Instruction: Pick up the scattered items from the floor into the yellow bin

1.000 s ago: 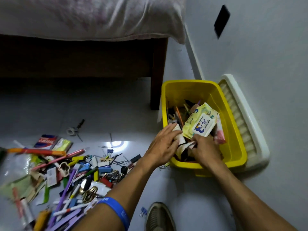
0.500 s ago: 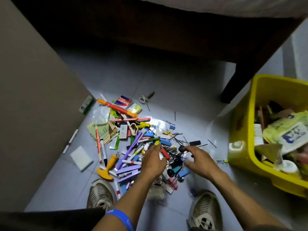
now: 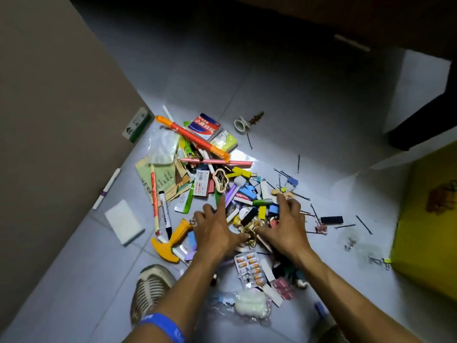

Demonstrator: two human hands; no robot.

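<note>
A heap of scattered items (image 3: 212, 179) covers the grey floor: pens, markers, clips, paper packets, an orange tube (image 3: 191, 138), a yellow hammer-shaped tool (image 3: 170, 241) and a pill blister (image 3: 251, 267). My left hand (image 3: 217, 231) lies palm down on the near middle of the heap, fingers spread. My right hand (image 3: 286, 226) rests beside it, fingers curled over small pieces and gold clips. Whether either hand grips anything is hidden under the palms. The yellow bin (image 3: 425, 231) shows only its side wall at the right edge.
A beige cabinet side (image 3: 49, 120) stands at the left, with a white pen (image 3: 106, 189) and a white pad (image 3: 123, 225) beside it. A dark bed leg (image 3: 420, 125) rises at the upper right. My shoe (image 3: 150, 290) is near the heap. Hairpins (image 3: 363, 224) lie toward the bin.
Both hands left the yellow bin and came down onto the heap. The view swung left and down, leaving the bin at the right edge.
</note>
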